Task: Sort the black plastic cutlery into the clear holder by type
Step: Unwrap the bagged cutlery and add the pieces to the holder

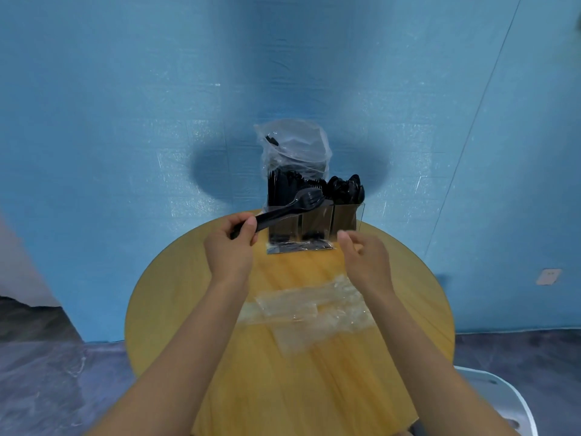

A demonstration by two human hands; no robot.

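- Left hand (229, 247) pinches a small bunch of black forks (283, 209) by the handle end, thumb on top. Looks like more than one fork stacked together, but I can't count them.
- The bunch's long axis runs from the hand up toward about 2 o'clock, tines leading, handles trailing at 8 o'clock.
- The tines hang right in front of the clear holder (314, 221), over its left and middle compartments, so the drop target is basically just past the tips.
- In the holder it reads as knives at 9 o'clock, forks in the middle, spoons at 3 o'clock. So my guess is these need tipping upright and going in the middle slot.
- Right hand (364, 256) holds nothing, fingers loosely spread, hovering just beside the holder's 5 o'clock corner, and nearer to it than the left.
- A wrapped pack (298, 247) of cutlery lies on the tabletop (188, 294) against the holder's front.
- Empty clear wrappers (308, 309) sit at 6 o'clock from it, and a crumpled plastic bag (292, 146) stands behind it.
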